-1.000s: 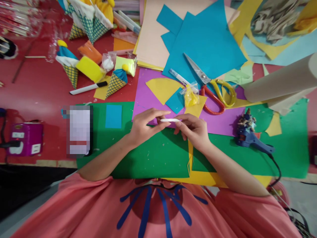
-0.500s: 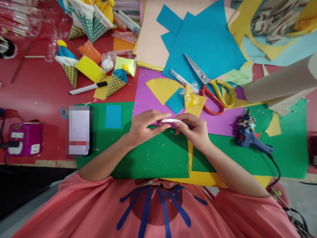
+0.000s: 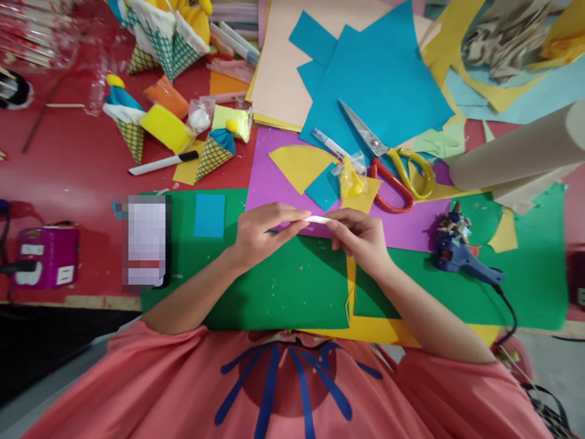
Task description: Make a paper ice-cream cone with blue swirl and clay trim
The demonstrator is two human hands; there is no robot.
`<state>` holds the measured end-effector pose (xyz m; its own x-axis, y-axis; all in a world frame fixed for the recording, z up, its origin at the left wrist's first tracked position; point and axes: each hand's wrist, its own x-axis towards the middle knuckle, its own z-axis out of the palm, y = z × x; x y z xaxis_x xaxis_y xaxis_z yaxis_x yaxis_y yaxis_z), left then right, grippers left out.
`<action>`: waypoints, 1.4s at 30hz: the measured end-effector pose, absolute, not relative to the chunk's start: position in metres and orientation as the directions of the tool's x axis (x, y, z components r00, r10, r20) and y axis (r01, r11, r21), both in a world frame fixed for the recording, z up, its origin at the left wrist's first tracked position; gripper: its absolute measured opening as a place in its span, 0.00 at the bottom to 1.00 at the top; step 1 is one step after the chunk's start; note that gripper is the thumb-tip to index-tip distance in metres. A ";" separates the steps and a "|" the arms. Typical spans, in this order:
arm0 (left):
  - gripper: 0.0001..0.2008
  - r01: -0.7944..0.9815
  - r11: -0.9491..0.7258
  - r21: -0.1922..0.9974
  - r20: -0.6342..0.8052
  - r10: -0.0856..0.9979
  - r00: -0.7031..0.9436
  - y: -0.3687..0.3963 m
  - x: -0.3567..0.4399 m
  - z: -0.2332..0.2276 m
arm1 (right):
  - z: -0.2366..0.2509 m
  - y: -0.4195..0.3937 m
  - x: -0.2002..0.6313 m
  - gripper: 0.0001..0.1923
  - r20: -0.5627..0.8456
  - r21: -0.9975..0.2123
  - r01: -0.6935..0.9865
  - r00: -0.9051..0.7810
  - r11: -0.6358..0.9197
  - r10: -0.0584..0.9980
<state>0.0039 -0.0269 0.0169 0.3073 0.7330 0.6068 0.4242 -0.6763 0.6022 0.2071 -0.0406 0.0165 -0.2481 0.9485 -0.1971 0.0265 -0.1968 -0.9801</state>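
Note:
Between my two hands is a thin white strip of what looks like soft clay point(image 3: 319, 219). My left hand point(image 3: 265, 231) pinches its left end between thumb and fingers. At the other end, my right hand point(image 3: 361, 238) grips it with thumb and curled forefinger. Both hands hover over the near edge of the purple sheet point(image 3: 402, 228) and the green sheet point(image 3: 283, 292). Just beyond them lie a small bag of yellow clay point(image 3: 353, 182), a yellow fan-shaped piece point(image 3: 301, 167) and large scissors point(image 3: 377, 146) with red and yellow handles.
A blue glue gun point(image 3: 457, 250) with a cord lies at right, near a pale paper roll point(image 3: 516, 146). At left are a phone point(image 3: 146, 241), a purple box point(image 3: 48, 256), a marker point(image 3: 162, 163), small cone figures point(image 3: 214, 152) and clay packets point(image 3: 167, 127). Blue sheets point(image 3: 375, 79) lie at the back.
My left fingers have closed on the strip's left end, where they were parted around it before. The strip looks straighter and less of it shows. Surrounding things stay in place.

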 end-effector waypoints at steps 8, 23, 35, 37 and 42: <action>0.17 0.518 -0.539 0.664 0.547 0.823 0.154 -0.003 -0.023 0.011 | 0.012 -0.040 0.209 0.14 -0.222 -0.964 -0.100 -0.203 -0.246 0.954; 0.28 0.760 -0.243 0.602 0.469 0.879 -0.091 0.049 -0.099 -0.027 | 0.008 -0.031 0.210 0.15 -0.271 -0.910 -0.284 -0.143 -0.301 0.952; 0.24 -0.004 -0.307 0.952 0.307 0.951 0.044 0.013 -0.022 0.001 | 0.007 -0.034 0.212 0.13 -0.221 -0.871 -0.382 -0.257 -0.309 0.941; 0.23 -0.050 -0.023 0.998 0.033 0.976 0.217 0.005 -0.012 -0.004 | 0.005 -0.034 0.213 0.12 -0.230 -0.877 -0.366 -0.246 -0.310 0.942; 0.24 -0.162 0.210 0.964 -0.143 0.925 0.352 -0.019 0.009 -0.014 | 0.007 -0.034 0.214 0.10 -0.199 -0.886 -0.377 -0.214 -0.269 0.956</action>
<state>0.0094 -0.0191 -0.0142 0.3524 0.9249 -0.1427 -0.1620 0.2105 0.9641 0.2136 -0.0341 0.0067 -0.2135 0.9564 -0.1995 -0.3771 -0.2691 -0.8862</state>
